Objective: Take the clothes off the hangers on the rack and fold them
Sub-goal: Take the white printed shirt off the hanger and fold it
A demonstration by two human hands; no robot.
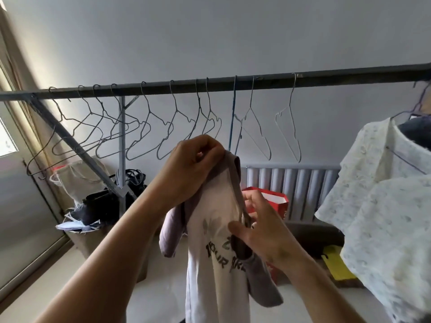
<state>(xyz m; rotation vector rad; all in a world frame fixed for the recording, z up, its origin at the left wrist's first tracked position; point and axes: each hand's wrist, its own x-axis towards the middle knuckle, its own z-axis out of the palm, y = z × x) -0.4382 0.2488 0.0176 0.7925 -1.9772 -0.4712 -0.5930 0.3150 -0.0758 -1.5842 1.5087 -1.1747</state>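
Printed T-shirt (pixel 214 206) hangs below the rack rail (pixel 233 83); the left hand (pixel 196 164) grips its shoulder up high; the right hand (pixel 263 231) pinches its mauve collar band lower down.

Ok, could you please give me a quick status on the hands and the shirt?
Left hand grips T-shirt shoulder, right hand pinches its collar. Patterned shirt hangs at right, clear of hands.

The dark rack rail (pixel 163 86) runs across the view carrying a row of bare wire hangers (pixel 176 111), a blue hanger (pixel 232 117) among them, and at its right end a pale patterned shirt (pixel 384 194) with what may be a dark garment (pixel 417 131) behind it.
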